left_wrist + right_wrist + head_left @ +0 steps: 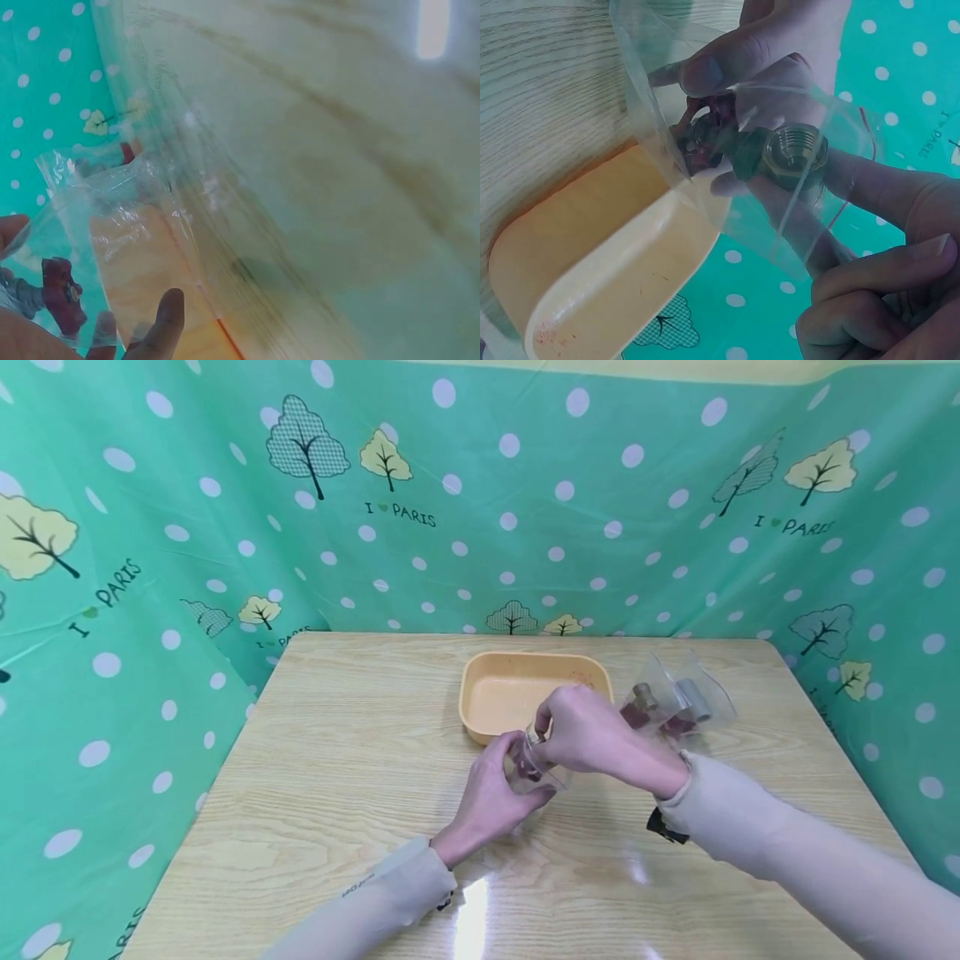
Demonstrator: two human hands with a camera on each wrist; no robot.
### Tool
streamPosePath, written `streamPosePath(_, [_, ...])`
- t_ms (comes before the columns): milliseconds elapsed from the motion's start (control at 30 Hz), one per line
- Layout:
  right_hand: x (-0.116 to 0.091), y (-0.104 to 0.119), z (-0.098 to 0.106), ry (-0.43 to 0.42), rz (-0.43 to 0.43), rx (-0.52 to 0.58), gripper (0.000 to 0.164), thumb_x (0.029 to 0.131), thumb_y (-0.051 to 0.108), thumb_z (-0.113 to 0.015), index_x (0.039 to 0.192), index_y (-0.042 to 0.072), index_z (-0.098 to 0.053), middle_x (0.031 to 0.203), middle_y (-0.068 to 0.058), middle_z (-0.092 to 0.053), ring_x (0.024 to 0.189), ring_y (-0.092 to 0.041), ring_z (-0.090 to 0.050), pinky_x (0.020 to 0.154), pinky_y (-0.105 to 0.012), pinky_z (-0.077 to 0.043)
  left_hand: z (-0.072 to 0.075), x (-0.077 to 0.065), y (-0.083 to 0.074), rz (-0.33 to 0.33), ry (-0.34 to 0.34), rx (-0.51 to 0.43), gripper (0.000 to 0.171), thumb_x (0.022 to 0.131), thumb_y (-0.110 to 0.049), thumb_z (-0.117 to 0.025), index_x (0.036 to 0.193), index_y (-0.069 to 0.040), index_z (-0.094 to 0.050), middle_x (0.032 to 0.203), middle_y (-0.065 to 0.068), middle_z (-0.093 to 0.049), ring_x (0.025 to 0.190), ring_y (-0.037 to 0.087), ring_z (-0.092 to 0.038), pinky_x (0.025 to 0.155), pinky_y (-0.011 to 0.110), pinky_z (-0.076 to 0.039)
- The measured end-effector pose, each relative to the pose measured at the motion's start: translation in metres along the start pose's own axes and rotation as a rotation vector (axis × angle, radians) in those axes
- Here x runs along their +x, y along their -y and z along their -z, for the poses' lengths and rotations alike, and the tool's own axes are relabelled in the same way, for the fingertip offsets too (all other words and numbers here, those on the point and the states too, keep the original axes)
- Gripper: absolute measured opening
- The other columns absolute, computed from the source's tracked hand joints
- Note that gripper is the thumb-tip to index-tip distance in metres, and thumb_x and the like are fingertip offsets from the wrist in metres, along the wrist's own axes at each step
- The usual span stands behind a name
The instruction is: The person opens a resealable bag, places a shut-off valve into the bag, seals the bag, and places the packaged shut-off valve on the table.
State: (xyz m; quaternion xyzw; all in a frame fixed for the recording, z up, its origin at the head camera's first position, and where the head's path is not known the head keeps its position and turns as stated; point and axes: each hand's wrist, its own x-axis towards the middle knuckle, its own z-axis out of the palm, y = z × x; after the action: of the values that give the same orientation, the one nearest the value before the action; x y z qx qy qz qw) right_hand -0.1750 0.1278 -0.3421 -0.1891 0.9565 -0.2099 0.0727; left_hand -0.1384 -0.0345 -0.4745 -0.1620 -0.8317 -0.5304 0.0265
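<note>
A valve with a dark red handle [709,124] and a threaded metal end [795,154] sits inside a clear zip bag [649,97]. My left hand [495,793] curls round the bag from the near left, its thumb [169,319] lying across the plastic in the left wrist view. From the right, my right hand [585,731] reaches to the bag's mouth, over the near rim of the orange tray. Two of its fingers [877,184] pinch the valve's threaded end, and its other fingers are folded.
The orange tray [480,697] stands behind my hands, with small reddish specks inside. To its right lie two more clear bags, one with a brass-coloured valve [639,702], another with a grey-ended valve [692,700]. A patterned green curtain [525,527] hangs behind the wooden table [337,760].
</note>
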Motion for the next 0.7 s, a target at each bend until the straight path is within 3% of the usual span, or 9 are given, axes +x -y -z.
streamPosePath(300, [0.001, -0.001, -0.010, 0.003, 0.018, -0.012, 0.024, 0.073, 0.014, -0.084, 0.058, 0.021, -0.067, 0.061, 0.007, -0.059, 0.058, -0.014, -0.052, 0.056, -0.031, -0.045, 0.000, 0.000, -0.002, 0.013, -0.005, -0.020, 0.071, 0.075, -0.020, -0.091, 0.137, -0.012, -0.059, 0.124, -0.002, -0.066, 0.116, 0.018, -0.062, 0.105, 0.042, -0.049])
streamPosePath(533, [0.003, -0.001, -0.017, 0.057, -0.001, 0.010, 0.035, 0.075, 0.012, -0.079, 0.051, 0.020, -0.056, 0.048, 0.011, -0.041, 0.051, -0.010, -0.043, 0.047, -0.026, -0.036, -0.001, 0.000, 0.000, -0.001, -0.016, -0.013, 0.070, 0.074, -0.021, -0.090, 0.137, -0.012, -0.059, 0.125, -0.001, -0.066, 0.117, 0.018, -0.062, 0.105, 0.043, -0.050])
streamPosePath(700, [0.003, 0.000, -0.016, 0.066, -0.020, 0.016, 0.032, 0.075, 0.012, -0.083, 0.054, 0.020, -0.060, 0.050, 0.008, -0.048, 0.051, -0.011, -0.046, 0.047, -0.025, -0.038, 0.003, 0.000, 0.001, 0.013, 0.029, -0.008, 0.078, 0.075, -0.024, -0.092, 0.142, -0.013, -0.055, 0.132, 0.001, -0.063, 0.124, 0.021, -0.059, 0.108, 0.045, -0.047])
